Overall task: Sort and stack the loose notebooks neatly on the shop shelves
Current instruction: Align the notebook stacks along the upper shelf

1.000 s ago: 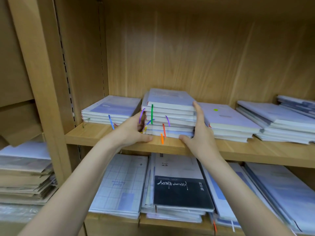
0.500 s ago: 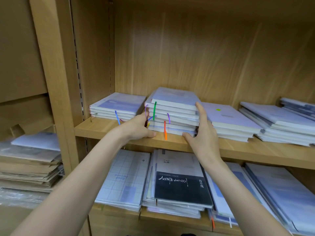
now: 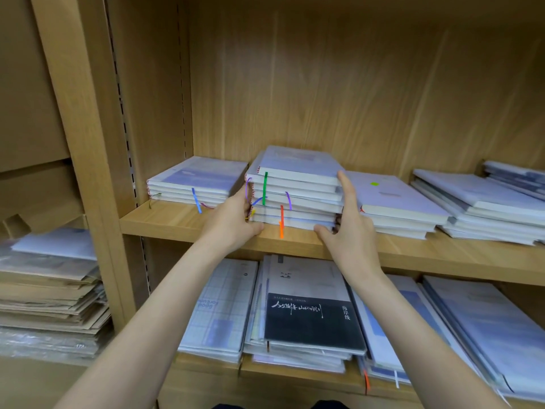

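A person stands at a wooden shelf unit and holds a stack of notebooks [image 3: 295,199] from both sides. The stack sits on the upper shelf [image 3: 182,224], near its front edge, and its notebooks are slightly out of line with one another, with green, purple, blue and orange ribbon markers hanging down the near face. The left hand [image 3: 233,221] is at the stack's left edge, thumb along the bottom front corner and fingers curled round the side, out of sight behind the notebooks. The right hand [image 3: 349,228] is at the stack's right edge: its forefinger reaches straight up against the side of the top notebooks, its thumb presses the lower front corner, and its other fingers are tucked behind the stack, so how they lie cannot be told.

To the left of the held stack lies a lower pile of notebooks [image 3: 197,181], just beside it. To the right lies another pile [image 3: 395,202] with a small green sticker on top, and farther right a wider, fanned pile [image 3: 477,208]. On the lower shelf lie flat notebooks in plastic wrap, among them one with a black cover [image 3: 312,320] and white writing. Beyond the upright on the left stands a stack of brown paper packets [image 3: 47,293].
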A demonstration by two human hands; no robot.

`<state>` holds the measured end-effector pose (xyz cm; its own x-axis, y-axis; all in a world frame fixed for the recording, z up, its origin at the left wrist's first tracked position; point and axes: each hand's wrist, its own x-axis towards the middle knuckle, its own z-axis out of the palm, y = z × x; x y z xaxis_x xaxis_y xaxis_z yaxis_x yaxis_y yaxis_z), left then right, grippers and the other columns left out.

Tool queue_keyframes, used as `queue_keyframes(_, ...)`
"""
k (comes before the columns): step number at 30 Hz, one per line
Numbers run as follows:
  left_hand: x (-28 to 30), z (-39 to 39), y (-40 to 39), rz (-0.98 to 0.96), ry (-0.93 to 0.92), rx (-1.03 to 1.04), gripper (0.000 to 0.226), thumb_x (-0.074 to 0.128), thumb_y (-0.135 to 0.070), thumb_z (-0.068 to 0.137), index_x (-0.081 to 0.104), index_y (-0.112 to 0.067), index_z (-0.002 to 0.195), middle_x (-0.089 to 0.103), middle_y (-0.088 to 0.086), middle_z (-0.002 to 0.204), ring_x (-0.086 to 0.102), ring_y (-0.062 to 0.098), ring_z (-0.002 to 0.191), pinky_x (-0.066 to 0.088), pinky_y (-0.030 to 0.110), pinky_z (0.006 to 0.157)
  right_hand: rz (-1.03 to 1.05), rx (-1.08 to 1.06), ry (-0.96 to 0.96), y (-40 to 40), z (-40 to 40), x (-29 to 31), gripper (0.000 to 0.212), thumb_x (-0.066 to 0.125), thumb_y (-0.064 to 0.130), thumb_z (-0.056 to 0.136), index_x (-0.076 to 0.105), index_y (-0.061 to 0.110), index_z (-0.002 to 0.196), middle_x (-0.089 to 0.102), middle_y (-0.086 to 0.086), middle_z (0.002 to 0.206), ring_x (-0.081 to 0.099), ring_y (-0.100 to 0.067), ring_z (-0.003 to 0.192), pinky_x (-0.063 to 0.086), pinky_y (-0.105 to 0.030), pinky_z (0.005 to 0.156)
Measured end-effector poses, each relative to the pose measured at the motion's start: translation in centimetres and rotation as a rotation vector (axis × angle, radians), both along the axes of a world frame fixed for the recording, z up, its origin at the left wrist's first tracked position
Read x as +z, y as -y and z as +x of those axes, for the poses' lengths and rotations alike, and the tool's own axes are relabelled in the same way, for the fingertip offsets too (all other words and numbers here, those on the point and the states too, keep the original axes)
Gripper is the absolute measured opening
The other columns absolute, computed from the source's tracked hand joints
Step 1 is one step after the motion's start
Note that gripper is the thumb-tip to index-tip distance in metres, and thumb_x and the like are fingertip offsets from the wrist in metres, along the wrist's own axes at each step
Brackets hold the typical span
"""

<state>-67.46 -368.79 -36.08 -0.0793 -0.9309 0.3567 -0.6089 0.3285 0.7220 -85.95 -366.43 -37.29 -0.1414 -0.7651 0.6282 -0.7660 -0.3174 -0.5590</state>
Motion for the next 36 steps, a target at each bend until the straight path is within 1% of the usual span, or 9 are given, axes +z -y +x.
queue_keyframes(4, 0.3, 0.1, 0.0, 0.008, 0.018, 0.001, 0.075, 0.07, -0.008, 0.08, 0.03, -0.018, 0.144, 0.056, 0.003, 0.132, 0.052, 0.02, 0.122, 0.04, 0.035, 0.102, -0.014, 0.003, 0.0, -0.1, 0.1, -0.1, 0.089, 0.066, 0.006, 0.081, 0.014, 0.036, 0.148, 0.042, 0.005, 0.056, 0.048, -0.021, 0.061, 0.044, -0.035, 0.068)
queue_keyframes(11, 0.2, 0.2, 0.1, 0.014, 0.006, -0.012, 0.064, 0.069, -0.007, 0.08, 0.04, -0.011, 0.138, 0.058, 0.004, 0.128, 0.052, 0.023, 0.121, 0.04, 0.038, 0.103, 0.007, 0.04, -0.007, -0.1, -0.2, 0.0, 0.091, 0.067, 0.009, 0.083, 0.009, 0.038, 0.148, 0.053, 0.001, 0.065, 0.051, -0.018, 0.065, 0.042, -0.03, 0.068)
queue_keyframes(14, 0.1, 0.7, 0.5, -0.012, -0.16, -0.046, 0.07, 0.069, -0.002, 0.079, 0.038, -0.02, 0.139, 0.056, -0.005, 0.126, 0.05, 0.018, 0.123, 0.038, 0.04, 0.106, 0.012, 0.204, 0.211, 0.1, -0.7, 0.0, 0.093, 0.069, 0.012, 0.083, 0.008, 0.034, 0.148, 0.059, 0.013, 0.1, 0.06, -0.021, 0.096, 0.046, -0.029, 0.089)
queue_keyframes(17, 0.3, 0.6, 0.7, -0.014, -0.301, -0.057, 0.072, 0.063, 0.002, 0.083, 0.029, -0.016, 0.145, 0.052, -0.011, 0.126, 0.048, 0.011, 0.122, 0.036, 0.033, 0.106, 0.014, 0.227, 0.295, 0.7, -0.8, 0.4, 0.069, 0.063, 0.016, 0.088, 0.024, 0.02, 0.145, 0.049, 0.019, 0.102, 0.055, -0.024, 0.114, 0.039, -0.025, 0.094)
queue_keyframes(21, 0.3, 0.5, 1.2, -0.025, -0.284, -0.089, 0.053, 0.055, 0.008, 0.085, 0.047, -0.013, 0.133, 0.06, -0.006, 0.121, 0.054, 0.011, 0.118, 0.039, 0.028, 0.102, 0.031, 0.245, 0.365, 1.5, -0.8, 0.8, 0.041, 0.059, 0.01, 0.09, 0.049, 0.015, 0.129, 0.057, 0.021, 0.097, 0.06, -0.016, 0.106, 0.045, -0.03, 0.096)
queue_keyframes(25, 0.2, 0.5, 1.7, -0.002, -0.187, -0.12, 0.044, 0.048, 0.01, 0.088, 0.048, -0.009, 0.128, 0.055, -0.008, 0.116, 0.052, 0.009, 0.114, 0.038, 0.023, 0.099, 0.036, 0.283, 0.419, 1.3, -1.0, 0.7, 0.04, 0.057, 0.004, 0.09, 0.049, 0.009, 0.129, 0.053, 0.021, 0.104, 0.055, -0.001, 0.102, 0.037, 0.001, 0.081)
queue_keyframes(27, 0.1, 0.4, 1.9, -0.005, -0.176, -0.108, 0.042, 0.049, 0.01, 0.088, 0.05, -0.009, 0.126, 0.058, -0.005, 0.114, 0.054, 0.011, 0.112, 0.039, 0.024, 0.097, 0.046, 0.273, 0.418, 1.1, -1.1, 0.7, 0.044, 0.056, 0.004, 0.091, 0.045, 0.007, 0.133, 0.049, 0.014, 0.111, 0.05, -0.001, 0.105, 0.033, 0.008, 0.074)
queue_keyframes(33, -0.2, 0.3, 2.0, -0.028, -0.169, -0.094, 0.041, 0.048, 0.008, 0.089, 0.048, -0.007, 0.128, 0.052, -0.011, 0.11, 0.051, 0.01, 0.116, 0.036, 0.021, 0.096, 0.063, 0.247, 0.377, 1.2, -1.1, 0.6, 0.046, 0.056, 0.006, 0.091, 0.044, 0.006, 0.136, 0.047, 0.008, 0.112, 0.047, -0.001, 0.106, 0.031, 0.01, 0.072)
queue_keyframes(36, -0.3, 0.3, 1.9, -0.041, -0.117, -0.075, 0.04, 0.049, 0.005, 0.09, 0.047, -0.009, 0.128, 0.054, -0.009, 0.112, 0.052, 0.014, 0.118, 0.038, 0.026, 0.098, 0.083, 0.224, 0.359, 1.2, -0.9, 0.7, 0.045, 0.056, 0.007, 0.092, 0.044, 0.007, 0.135, 0.047, 0.01, 0.112, 0.048, -0.001, 0.106, 0.033, 0.006, 0.076)
